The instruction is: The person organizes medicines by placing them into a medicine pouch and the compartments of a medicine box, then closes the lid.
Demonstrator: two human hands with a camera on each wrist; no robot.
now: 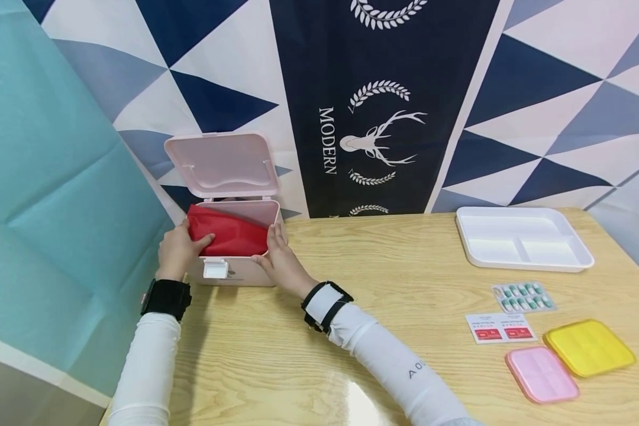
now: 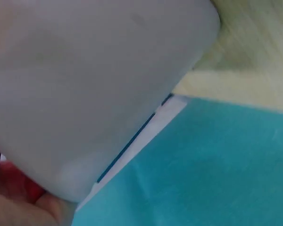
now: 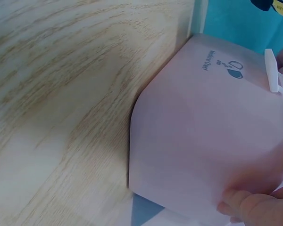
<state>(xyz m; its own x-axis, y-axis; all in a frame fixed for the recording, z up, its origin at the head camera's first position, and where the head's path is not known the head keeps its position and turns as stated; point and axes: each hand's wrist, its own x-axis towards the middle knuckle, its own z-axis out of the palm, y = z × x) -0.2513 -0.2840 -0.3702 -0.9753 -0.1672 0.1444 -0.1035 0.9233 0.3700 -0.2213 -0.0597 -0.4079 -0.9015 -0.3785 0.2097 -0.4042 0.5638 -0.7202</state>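
A pale pink medicine chest (image 1: 245, 273) stands at the back left with its lid (image 1: 223, 165) raised and its white latch (image 1: 215, 268) hanging at the front. Inside lies a red pouch (image 1: 229, 232), its left end sticking up over the rim. My left hand (image 1: 178, 251) grips the pouch at that left end, thumb on top; red also shows by its fingers in the left wrist view. My right hand (image 1: 284, 263) holds the chest's front right corner. In the right wrist view its fingers (image 3: 254, 207) lie against the chest's outer wall.
A white divided tray (image 1: 527, 263) sits at the back right. In front of it lie a capsule blister pack (image 1: 524, 297), a white-and-red packet (image 1: 500, 328), a yellow pill case (image 1: 591, 348) and a pink pill case (image 1: 542, 374). A teal curtain (image 1: 58, 207) borders the left side.
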